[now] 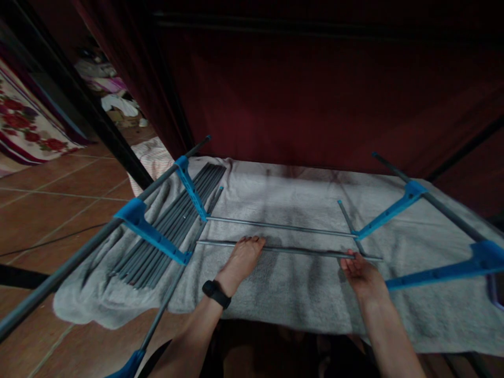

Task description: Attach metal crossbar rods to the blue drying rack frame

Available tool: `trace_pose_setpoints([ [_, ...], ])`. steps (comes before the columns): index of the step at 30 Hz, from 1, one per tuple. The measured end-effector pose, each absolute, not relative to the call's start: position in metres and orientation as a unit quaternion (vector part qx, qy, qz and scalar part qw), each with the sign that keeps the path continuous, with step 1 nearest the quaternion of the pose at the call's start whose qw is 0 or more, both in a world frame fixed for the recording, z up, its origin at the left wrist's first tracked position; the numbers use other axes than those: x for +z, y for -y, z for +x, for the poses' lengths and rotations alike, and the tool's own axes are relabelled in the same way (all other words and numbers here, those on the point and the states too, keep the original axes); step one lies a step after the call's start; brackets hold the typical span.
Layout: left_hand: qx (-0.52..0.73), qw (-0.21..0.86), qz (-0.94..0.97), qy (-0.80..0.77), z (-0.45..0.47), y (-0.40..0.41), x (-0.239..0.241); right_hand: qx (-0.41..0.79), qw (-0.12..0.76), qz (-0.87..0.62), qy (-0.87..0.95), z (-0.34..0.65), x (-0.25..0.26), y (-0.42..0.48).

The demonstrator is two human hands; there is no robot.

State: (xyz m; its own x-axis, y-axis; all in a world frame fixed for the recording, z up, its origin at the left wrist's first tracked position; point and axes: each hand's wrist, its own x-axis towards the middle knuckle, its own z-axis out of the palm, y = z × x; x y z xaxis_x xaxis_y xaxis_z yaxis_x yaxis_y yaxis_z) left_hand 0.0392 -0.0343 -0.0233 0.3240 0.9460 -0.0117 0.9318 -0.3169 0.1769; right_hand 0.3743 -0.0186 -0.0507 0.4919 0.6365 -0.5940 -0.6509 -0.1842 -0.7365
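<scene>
Fingers of left hand (244, 257) curled closed over rod (301, 251), right hand (360, 270) pinching it, just nearside of crossbar (283, 227); looked like rung fitting, next move likely needed end aligned to side tube (168, 294).

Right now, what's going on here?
A person has both hands at a loose gray rod: the left hand lies over it, the right hand holds it near its right end. Its ends look free of the blue brackets. Just beyond, a similar crossbar spans the two farther brackets. More rods lie bunched at left on the gray blanket.
</scene>
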Motion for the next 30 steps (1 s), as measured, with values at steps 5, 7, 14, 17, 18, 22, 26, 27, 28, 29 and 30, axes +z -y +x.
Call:
trace_pose_setpoints([
  [5, 0.04, 0.068, 0.811, -0.58, 0.041, 0.035, -0.017, 0.503, 0.626, -0.595, -0.027, 0.373, -0.045, 0.02],
  [7, 0.043, 0.06, 0.812, -0.578, 0.042, 0.036, -0.017, 0.507, 0.621, -0.596, -0.036, 0.374, -0.043, 0.019],
  [14, 0.038, 0.053, 0.811, -0.581, 0.04, 0.035, -0.022, 0.511, 0.624, -0.59, -0.035, 0.38, -0.045, 0.017],
  [17, 0.039, 0.051, 0.81, -0.583, 0.04, 0.035, -0.024, 0.514, 0.639, -0.572, -0.014, 0.381, -0.052, 0.019],
  [18, 0.04, 0.051, 0.81, -0.584, 0.041, 0.035, -0.025, 0.514, 0.644, -0.567, -0.008, 0.381, -0.054, 0.02],
  [22, 0.044, 0.065, 0.803, -0.59, 0.041, 0.033, -0.026, 0.512, 0.655, -0.556, -0.003, 0.381, -0.06, 0.02],
  [26, 0.036, 0.079, 0.798, -0.596, 0.042, 0.032, -0.024, 0.506, 0.656, -0.559, 0.0, 0.381, -0.06, 0.019],
  [27, 0.033, 0.08, 0.798, -0.596, 0.042, 0.032, -0.024, 0.506, 0.655, -0.561, 0.0, 0.381, -0.058, 0.018],
  [28, 0.03, 0.08, 0.799, -0.595, 0.042, 0.032, -0.023, 0.505, 0.654, -0.563, -0.003, 0.38, -0.057, 0.018],
  [29, 0.029, 0.079, 0.801, -0.593, 0.042, 0.032, -0.023, 0.506, 0.652, -0.564, -0.007, 0.38, -0.055, 0.018],
  [30, 0.03, 0.076, 0.804, -0.589, 0.042, 0.031, -0.022, 0.508, 0.651, -0.564, -0.013, 0.379, -0.053, 0.019],
])
